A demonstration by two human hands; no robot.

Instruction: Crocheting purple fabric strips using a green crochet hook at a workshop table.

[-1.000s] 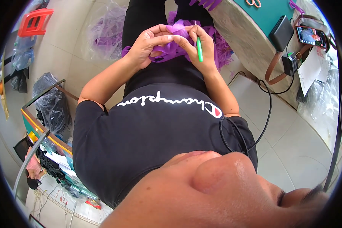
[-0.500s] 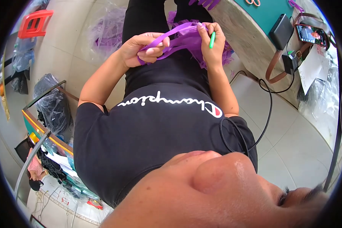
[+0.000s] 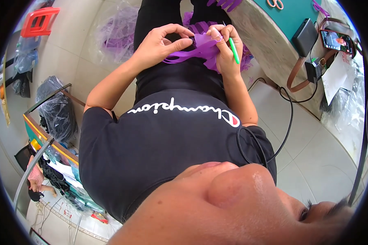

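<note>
A purple fabric piece with long straps [image 3: 203,48] stretches between my hands above my lap. My left hand [image 3: 161,44] is closed in a pinch at its left edge, thumb and forefinger nearly meeting. My right hand [image 3: 229,53] grips the fabric's other end between thumb and fingers. Tucked in that same hand is a slim tool with a green handle [image 3: 234,51]; a thin pointed tip pokes out beyond the fingers, and its exact kind is unclear. More purple pieces lie bunched on my lap, partly behind the hands.
On the floor ahead sits a clear plastic bag [image 3: 116,34] with purple pieces. At right, a green-topped table [image 3: 280,20] carries scissors [image 3: 275,4], a black power bank [image 3: 304,36] and a phone [image 3: 336,41]. A black cable [image 3: 291,110] loops beside me. A red stool [image 3: 39,21] is at left.
My left hand has let the strap loop drop from its fingers and shifted to pinch nearer my right hand. The green tool has tilted, its handle lower and further right.
</note>
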